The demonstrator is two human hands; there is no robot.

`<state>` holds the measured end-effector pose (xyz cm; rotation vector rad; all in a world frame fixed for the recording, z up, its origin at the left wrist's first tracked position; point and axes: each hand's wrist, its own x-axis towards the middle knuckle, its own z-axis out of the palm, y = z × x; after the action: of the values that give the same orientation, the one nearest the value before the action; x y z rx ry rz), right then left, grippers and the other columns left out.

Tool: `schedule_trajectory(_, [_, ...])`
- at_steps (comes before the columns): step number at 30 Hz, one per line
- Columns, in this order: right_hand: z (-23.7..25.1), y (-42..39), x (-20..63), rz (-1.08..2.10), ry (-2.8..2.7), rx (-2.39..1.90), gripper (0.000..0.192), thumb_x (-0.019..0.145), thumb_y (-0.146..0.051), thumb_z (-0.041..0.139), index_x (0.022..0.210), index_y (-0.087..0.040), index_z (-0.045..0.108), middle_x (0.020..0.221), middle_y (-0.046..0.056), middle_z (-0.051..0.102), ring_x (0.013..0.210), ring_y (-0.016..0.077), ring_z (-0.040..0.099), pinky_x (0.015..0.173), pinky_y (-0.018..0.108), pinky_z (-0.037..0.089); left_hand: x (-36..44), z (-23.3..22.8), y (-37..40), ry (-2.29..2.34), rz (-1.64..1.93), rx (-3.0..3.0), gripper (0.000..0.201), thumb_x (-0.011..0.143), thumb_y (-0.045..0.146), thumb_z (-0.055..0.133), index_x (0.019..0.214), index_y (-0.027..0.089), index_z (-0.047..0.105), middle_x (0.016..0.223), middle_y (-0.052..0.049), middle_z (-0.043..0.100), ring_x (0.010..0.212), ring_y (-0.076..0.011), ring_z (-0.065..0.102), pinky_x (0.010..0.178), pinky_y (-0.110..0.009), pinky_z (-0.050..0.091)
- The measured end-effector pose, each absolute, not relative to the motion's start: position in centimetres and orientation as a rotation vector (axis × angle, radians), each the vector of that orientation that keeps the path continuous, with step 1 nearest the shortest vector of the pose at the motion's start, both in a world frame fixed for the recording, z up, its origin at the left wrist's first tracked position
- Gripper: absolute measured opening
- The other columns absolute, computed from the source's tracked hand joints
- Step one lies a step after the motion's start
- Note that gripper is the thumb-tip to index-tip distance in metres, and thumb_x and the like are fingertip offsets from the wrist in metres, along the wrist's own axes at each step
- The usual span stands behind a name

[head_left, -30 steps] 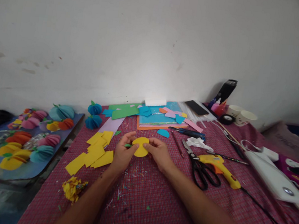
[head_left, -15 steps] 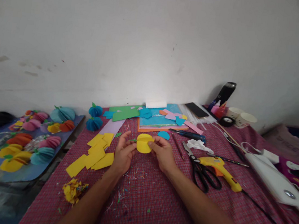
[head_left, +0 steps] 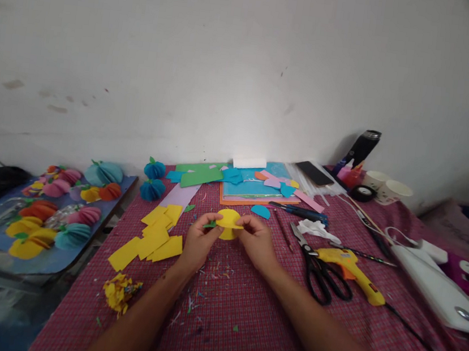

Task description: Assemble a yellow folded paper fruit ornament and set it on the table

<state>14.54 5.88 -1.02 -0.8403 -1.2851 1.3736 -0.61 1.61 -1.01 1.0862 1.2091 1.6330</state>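
Note:
Between my two hands is a round yellow paper cutout [head_left: 230, 217], held above the checked cloth with a raised fold running across its middle. My left hand [head_left: 201, 240] pinches its left edge, where a small green paper leaf [head_left: 210, 225] shows by the fingers. My right hand [head_left: 255, 241] grips the right side of the same paper between thumb and fingers. Left of my hands lie several yellow paper rectangles [head_left: 154, 238], and nearer to me a crumpled heap of yellow scraps [head_left: 120, 292]. Small paper bits are scattered on the cloth below.
To the right lie black-handled scissors [head_left: 325, 275], a yellow glue gun [head_left: 353, 270] with its cord, a utility knife [head_left: 300, 212] and a white power bank [head_left: 438, 286]. Behind are coloured sheets [head_left: 258, 190] and a phone [head_left: 315, 174]. Finished paper pumpkins [head_left: 104, 174] sit on a blue table at left.
The yellow paper, flat and facing me before, now has a fold standing out across it. Both hands have drawn their fingers closer around its edges. The view has shifted slightly.

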Motion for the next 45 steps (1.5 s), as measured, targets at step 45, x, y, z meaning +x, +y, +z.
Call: schedule_trajectory(45, [0.1,6.9,15.9,1.267,-1.531,-0.904,0.024,0.077,-0.04,0.068,0.07,-0.018,0.073,0.073,0.002,0.063,0.069,0.0163,0.055,0.066,0.028,0.042,-0.8,-0.9,1.8,1.219,1.498,1.021,0.029,0.08,0.044,0.07,0.091,0.017,0.068,0.08,-0.002,0.068,0.07,-0.0142,0.06,0.067,-0.024,0.047])
